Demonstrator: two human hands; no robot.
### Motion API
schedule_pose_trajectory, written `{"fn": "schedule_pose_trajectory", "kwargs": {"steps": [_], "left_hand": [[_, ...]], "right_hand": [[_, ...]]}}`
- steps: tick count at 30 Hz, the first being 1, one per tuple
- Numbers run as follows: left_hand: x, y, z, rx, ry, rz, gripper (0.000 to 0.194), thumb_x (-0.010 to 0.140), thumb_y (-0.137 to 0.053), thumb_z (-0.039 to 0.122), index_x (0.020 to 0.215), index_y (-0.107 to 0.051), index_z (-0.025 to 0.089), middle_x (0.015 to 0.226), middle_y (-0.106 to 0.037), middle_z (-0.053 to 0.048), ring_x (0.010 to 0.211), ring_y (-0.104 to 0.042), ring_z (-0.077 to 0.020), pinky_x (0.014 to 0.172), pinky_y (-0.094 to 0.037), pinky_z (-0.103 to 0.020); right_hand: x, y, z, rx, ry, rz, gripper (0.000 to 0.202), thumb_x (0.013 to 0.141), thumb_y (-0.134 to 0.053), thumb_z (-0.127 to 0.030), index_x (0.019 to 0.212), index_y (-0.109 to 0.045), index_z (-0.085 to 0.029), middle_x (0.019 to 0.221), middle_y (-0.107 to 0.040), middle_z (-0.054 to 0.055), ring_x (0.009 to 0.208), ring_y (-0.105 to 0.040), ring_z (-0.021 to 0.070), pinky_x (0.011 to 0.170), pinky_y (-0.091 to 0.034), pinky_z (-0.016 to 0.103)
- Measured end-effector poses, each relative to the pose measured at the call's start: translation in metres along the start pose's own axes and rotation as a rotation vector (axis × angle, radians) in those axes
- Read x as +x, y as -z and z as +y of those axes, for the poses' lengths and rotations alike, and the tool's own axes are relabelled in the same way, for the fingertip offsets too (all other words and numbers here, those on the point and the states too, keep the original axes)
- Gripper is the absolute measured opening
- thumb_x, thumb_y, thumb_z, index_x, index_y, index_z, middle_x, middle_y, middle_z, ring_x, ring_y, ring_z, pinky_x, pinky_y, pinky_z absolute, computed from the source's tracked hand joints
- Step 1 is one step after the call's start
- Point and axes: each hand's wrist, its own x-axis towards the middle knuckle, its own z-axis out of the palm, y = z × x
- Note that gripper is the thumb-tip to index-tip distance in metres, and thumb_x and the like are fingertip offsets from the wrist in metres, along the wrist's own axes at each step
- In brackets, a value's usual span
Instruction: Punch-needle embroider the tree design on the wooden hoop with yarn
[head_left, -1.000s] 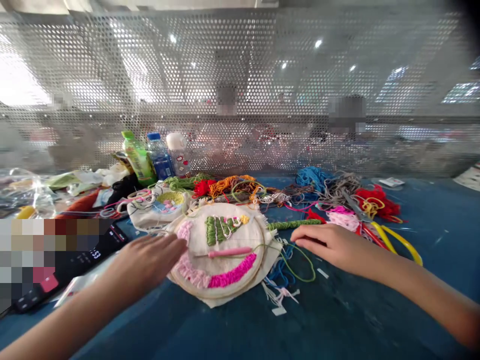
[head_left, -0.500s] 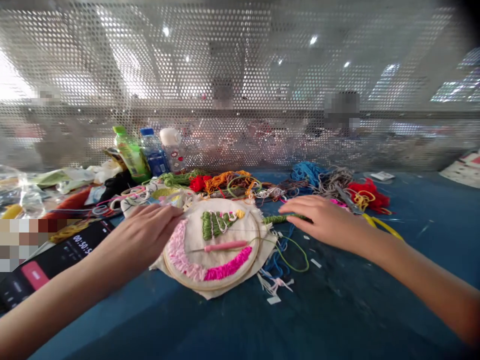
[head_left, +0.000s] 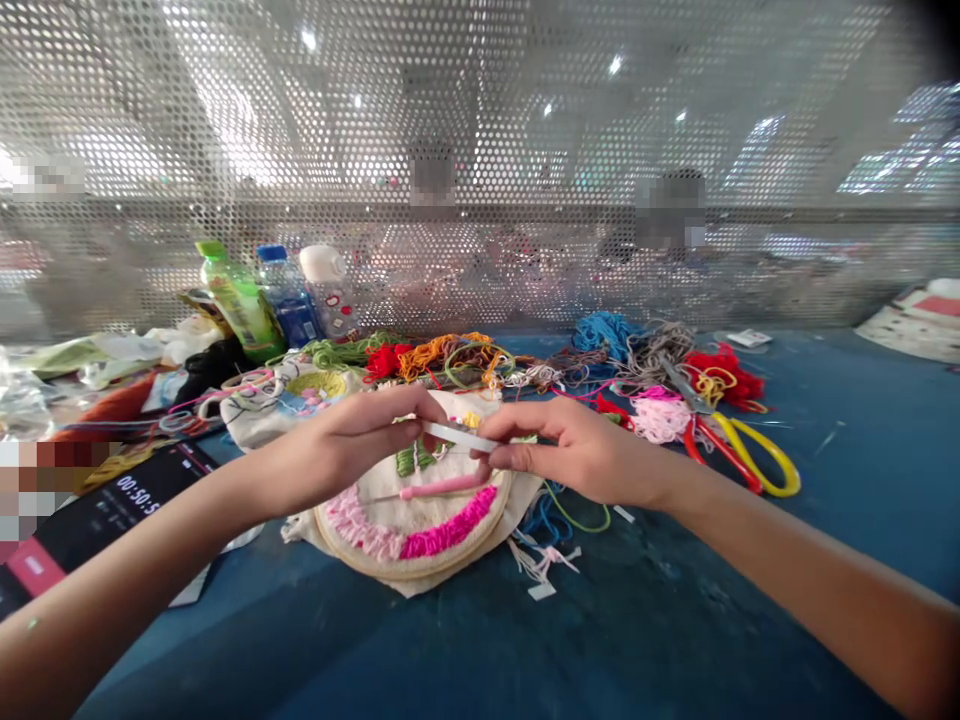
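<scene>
Between my two hands a narrow white strip [head_left: 459, 437] is stretched above the embroidery hoop; I cannot tell if it is paper or tape. My left hand [head_left: 352, 435] pinches its left end, while my right hand [head_left: 581, 447] grips the right end between thumb and fingers. Under them the round embroidery hoop [head_left: 375, 572] lies flat, its cream cloth worked with light pink and magenta loops and a green patch partly hidden by my hands. On the cloth rests a pink-handled punch needle [head_left: 442, 487]. Light green yarn [head_left: 592, 522] loops off to the right.
Scissors [head_left: 757, 450] with red and yellow handles lie right, beside pink yarn [head_left: 660, 415]. Yarn bundles [head_left: 450, 360] line the back before a perforated metal screen [head_left: 480, 270]. Several bottles [head_left: 247, 310] stand back left. A phone [head_left: 127, 510] showing a timer lies left.
Both hands have come together over the hoop, the left moving right and the right moving left. A white strip now shows between them. The view has shifted slightly.
</scene>
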Motion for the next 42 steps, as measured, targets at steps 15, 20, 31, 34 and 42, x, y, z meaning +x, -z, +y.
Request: {"fn": "schedule_pose_trajectory", "kwargs": {"steps": [15, 20, 31, 34, 42], "left_hand": [[-0.010, -0.018, -0.016, 0.830, -0.322, 0.352, 0.021, 0.093, -0.038, 0.013, 0.092, -0.059, 0.016, 0.065, -0.060, -0.002, 0.059, -0.057, -0.0188, 0.058, -0.042, -0.031], [-0.014, -0.011, -0.019, 0.996, -0.259, 0.388, 0.018, 0.095, -0.045, 0.026, 0.104, -0.059, 0.019, 0.074, -0.069, -0.003, 0.063, -0.064, -0.0213, 0.061, -0.045, -0.034], [-0.021, -0.031, 0.008, 0.714, -0.432, 0.267, 0.013, 0.094, -0.042, 0.016, 0.089, -0.054, 0.019, 0.068, -0.061, 0.000, 0.056, -0.054, -0.0151, 0.055, -0.041, -0.030], [-0.022, -0.027, 0.010, 0.655, -0.393, 0.270, 0.009, 0.094, -0.046, 0.021, 0.094, -0.055, 0.019, 0.072, -0.061, -0.001, 0.060, -0.056, -0.0168, 0.056, -0.043, -0.031], [-0.024, -0.032, 0.021, 0.392, -0.498, 0.165, 0.031, 0.090, -0.046, 0.005, 0.120, -0.048, 0.015, 0.084, -0.062, -0.005, 0.072, -0.058, -0.0166, 0.065, -0.047, -0.029]], "right_hand": [[-0.008, -0.023, -0.009, 0.244, -0.022, -0.059, 0.025, 0.095, -0.052, -0.024, 0.116, -0.064, -0.017, 0.106, -0.070, 0.007, 0.099, -0.063, 0.0164, 0.087, -0.049, 0.029], [-0.003, -0.026, -0.001, 0.248, -0.062, 0.028, 0.020, 0.093, -0.056, -0.025, 0.106, -0.068, -0.015, 0.092, -0.073, 0.006, 0.087, -0.065, 0.0157, 0.079, -0.050, 0.028], [-0.015, -0.039, -0.013, 0.219, 0.049, -0.010, 0.016, 0.092, -0.055, -0.028, 0.099, -0.063, -0.015, 0.071, -0.055, -0.002, 0.061, -0.049, 0.0079, 0.056, -0.039, 0.018], [-0.017, -0.032, -0.015, 0.230, 0.023, -0.007, 0.016, 0.092, -0.056, -0.024, 0.102, -0.064, -0.016, 0.076, -0.055, -0.001, 0.066, -0.048, 0.0084, 0.060, -0.039, 0.019], [-0.014, -0.023, -0.011, 0.415, -0.114, 0.031, 0.014, 0.087, -0.056, -0.025, 0.083, -0.064, -0.014, 0.066, -0.048, -0.003, 0.059, -0.038, 0.0081, 0.053, -0.030, 0.021]]}}
